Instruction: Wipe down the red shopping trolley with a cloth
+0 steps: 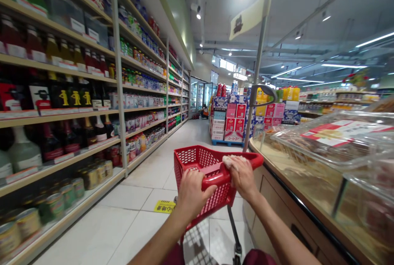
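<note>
A red plastic shopping cart (212, 211) with a perforated basket stands in front of me in the aisle. My left hand (192, 189) is wrapped around the left part of its red handle (215, 179), thumb on the near side. My right hand (241, 174) is closed over a crumpled white cloth or tissue (230, 161) and presses it on the cart's red bar, right of the left hand. The inside of the basket shows only in part, and I see nothing in it. My right fingertips are partly hidden.
Shelves (74, 111) of bottles and cans line the left side. Close on the right runs a display counter (277, 185) with clear plastic food boxes (332, 138). Stacked cartons (230, 121) stand ahead, and a crouching person (204, 111) is farther back. A yellow floor sign (164, 206) lies left of the cart.
</note>
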`<state>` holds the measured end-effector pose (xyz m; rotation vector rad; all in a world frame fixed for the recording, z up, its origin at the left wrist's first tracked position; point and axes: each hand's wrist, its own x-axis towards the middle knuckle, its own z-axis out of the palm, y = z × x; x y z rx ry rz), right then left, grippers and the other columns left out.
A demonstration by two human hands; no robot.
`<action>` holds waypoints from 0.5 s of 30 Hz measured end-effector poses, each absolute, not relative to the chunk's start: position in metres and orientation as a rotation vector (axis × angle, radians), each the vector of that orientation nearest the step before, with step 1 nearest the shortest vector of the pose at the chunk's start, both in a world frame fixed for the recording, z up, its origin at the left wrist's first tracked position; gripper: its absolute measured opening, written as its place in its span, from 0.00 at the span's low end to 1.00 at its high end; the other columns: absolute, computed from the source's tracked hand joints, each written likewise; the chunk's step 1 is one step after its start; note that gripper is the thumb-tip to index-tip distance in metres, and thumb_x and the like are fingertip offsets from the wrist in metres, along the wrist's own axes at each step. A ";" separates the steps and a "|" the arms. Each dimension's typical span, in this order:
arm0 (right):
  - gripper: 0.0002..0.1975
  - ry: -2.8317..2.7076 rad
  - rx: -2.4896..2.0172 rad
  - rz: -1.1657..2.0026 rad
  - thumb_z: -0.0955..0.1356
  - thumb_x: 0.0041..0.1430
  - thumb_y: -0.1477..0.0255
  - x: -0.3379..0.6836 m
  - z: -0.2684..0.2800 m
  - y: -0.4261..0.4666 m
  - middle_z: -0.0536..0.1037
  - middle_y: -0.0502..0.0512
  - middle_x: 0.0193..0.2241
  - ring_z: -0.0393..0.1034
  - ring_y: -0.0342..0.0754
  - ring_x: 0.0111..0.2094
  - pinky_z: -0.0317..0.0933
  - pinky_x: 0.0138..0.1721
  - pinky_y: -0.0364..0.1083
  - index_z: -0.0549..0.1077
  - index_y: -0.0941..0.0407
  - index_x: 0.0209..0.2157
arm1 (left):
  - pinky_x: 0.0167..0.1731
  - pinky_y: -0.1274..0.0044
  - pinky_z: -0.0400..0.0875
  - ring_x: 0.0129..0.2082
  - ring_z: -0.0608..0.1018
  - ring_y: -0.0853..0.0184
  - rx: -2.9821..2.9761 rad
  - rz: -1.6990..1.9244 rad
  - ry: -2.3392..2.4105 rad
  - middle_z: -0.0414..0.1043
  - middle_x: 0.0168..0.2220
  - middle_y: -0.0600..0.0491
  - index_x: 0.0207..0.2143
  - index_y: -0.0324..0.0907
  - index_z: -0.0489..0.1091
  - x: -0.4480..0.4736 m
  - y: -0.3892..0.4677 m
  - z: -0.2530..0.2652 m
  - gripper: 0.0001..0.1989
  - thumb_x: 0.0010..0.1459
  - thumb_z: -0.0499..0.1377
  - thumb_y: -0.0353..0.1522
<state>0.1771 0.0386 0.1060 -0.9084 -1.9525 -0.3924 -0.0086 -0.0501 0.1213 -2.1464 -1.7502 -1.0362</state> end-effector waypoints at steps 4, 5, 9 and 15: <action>0.18 -1.871 -0.958 -0.357 0.54 0.59 0.71 0.197 0.106 0.047 0.73 0.55 0.43 0.62 0.50 0.48 0.51 0.50 0.53 0.70 0.55 0.44 | 0.49 0.66 0.56 0.45 0.67 0.62 -2.362 -1.084 -1.687 0.67 0.44 0.48 0.44 0.41 0.62 -0.015 -0.036 0.114 0.23 0.51 0.51 0.45; 0.18 -1.869 -0.928 -0.352 0.54 0.59 0.71 0.193 0.103 0.042 0.73 0.55 0.43 0.62 0.50 0.49 0.51 0.50 0.54 0.70 0.55 0.43 | 0.49 0.66 0.56 0.46 0.67 0.61 -2.400 -1.076 -1.701 0.66 0.46 0.48 0.45 0.41 0.62 -0.018 -0.031 0.111 0.24 0.50 0.51 0.46; 0.16 -1.932 -0.772 -0.288 0.55 0.59 0.70 0.169 0.093 0.010 0.73 0.54 0.42 0.62 0.49 0.48 0.50 0.52 0.54 0.70 0.54 0.43 | 0.49 0.63 0.55 0.44 0.68 0.61 -2.428 -0.982 -1.771 0.69 0.41 0.49 0.38 0.41 0.65 -0.013 -0.023 0.108 0.24 0.51 0.47 0.50; 0.18 -1.905 -0.938 -0.190 0.53 0.60 0.69 0.211 0.100 0.024 0.73 0.53 0.42 0.63 0.50 0.47 0.50 0.51 0.56 0.71 0.53 0.40 | 0.51 0.61 0.53 0.46 0.67 0.59 -2.410 -0.944 -1.787 0.68 0.43 0.46 0.43 0.40 0.64 0.015 -0.030 0.106 0.28 0.51 0.46 0.51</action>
